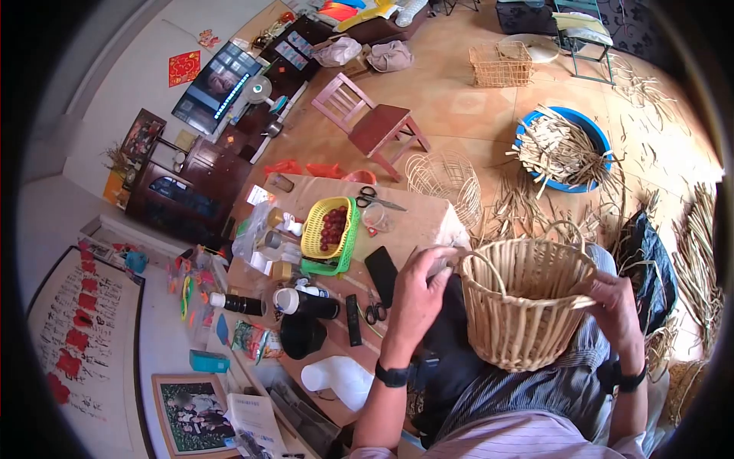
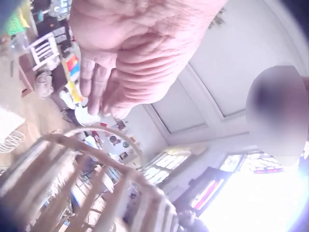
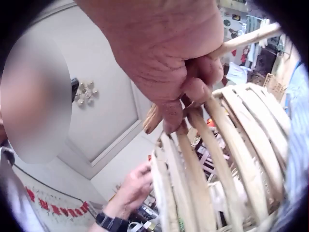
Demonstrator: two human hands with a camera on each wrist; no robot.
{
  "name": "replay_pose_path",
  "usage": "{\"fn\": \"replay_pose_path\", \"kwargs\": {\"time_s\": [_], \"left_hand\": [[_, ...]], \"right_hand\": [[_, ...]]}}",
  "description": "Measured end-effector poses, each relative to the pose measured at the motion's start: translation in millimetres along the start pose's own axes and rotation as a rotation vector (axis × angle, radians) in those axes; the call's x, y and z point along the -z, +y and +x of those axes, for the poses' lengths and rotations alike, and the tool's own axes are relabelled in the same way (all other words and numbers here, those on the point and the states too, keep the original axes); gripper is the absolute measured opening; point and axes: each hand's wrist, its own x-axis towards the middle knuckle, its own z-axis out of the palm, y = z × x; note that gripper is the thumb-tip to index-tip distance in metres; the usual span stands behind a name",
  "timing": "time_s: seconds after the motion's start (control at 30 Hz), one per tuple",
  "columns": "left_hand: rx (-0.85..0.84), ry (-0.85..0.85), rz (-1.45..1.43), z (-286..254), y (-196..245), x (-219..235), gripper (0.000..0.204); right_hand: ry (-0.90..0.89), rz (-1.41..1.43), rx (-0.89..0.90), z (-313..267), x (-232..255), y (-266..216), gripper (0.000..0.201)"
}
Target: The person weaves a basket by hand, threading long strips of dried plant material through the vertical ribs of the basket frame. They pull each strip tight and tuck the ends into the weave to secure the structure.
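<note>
A woven wicker basket (image 1: 514,330) with upright stakes and two looped handles stands on the person's lap. Its rim and one handle also show in the left wrist view, above the side stakes (image 2: 104,193). At the basket's right, my right hand (image 1: 614,304) grips the rim; the right wrist view shows its thumb and curled fingers (image 3: 195,89) pinching a strip there. My left hand (image 1: 417,294) is raised at the left side of the rim. In the left wrist view its fingers (image 2: 99,87) extend loosely above the rim with nothing held.
On the left, a table (image 1: 413,210) carries scissors (image 1: 374,200), a phone (image 1: 381,275), bottles and a yellow basket (image 1: 315,229) of red fruit. A blue tub (image 1: 605,145) of strips, an open-weave basket (image 1: 443,183) and a red chair (image 1: 382,126) stand on the floor, with loose strips around.
</note>
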Motion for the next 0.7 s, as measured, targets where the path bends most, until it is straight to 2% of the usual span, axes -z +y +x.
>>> {"fn": "replay_pose_path", "kwargs": {"time_s": [0.03, 0.07, 0.13, 0.2, 0.23, 0.37, 0.47, 0.57, 0.6, 0.67, 0.7], "left_hand": [[-0.143, 0.036, -0.028, 0, 20, 0, 0.025], [-0.177, 0.011, -0.117, -5, 34, -6, 0.025], [-0.322, -0.107, -0.093, -17, 66, -22, 0.031], [-0.160, -0.349, -0.154, -34, 69, -53, 0.040], [-0.265, -0.329, -0.107, -37, 68, -64, 0.044], [-0.183, -0.259, -0.239, -45, 60, -82, 0.041], [-0.128, -0.255, -0.156, -54, 50, -90, 0.039], [-0.144, -0.213, -0.083, -60, 42, -97, 0.031], [-0.136, -0.204, -0.081, -61, 42, -98, 0.028], [-0.116, -0.188, -0.077, -62, 41, -100, 0.025], [-0.101, -0.171, -0.065, -61, 42, -99, 0.023]], "right_hand": [[0.034, -0.079, 0.051, 0, -6, -13, 0.025], [0.047, -0.173, 0.078, 1, -10, -32, 0.024], [0.087, -0.213, 0.047, 1, -29, -52, 0.023], [0.054, -0.265, 0.032, 2, -41, -58, 0.023], [0.028, -0.284, 0.011, 2, -43, -57, 0.023], [0.005, -0.185, 0.022, 3, -44, -57, 0.024], [0.063, -0.012, 0.028, 0, -45, -53, 0.026], [0.170, 0.075, 0.009, 6, -30, -55, 0.029], [0.172, 0.076, -0.026, 8, -20, -60, 0.027], [0.249, 0.091, -0.020, 7, -17, -39, 0.022], [0.248, 0.150, -0.068, 5, -14, -30, 0.005]]}}
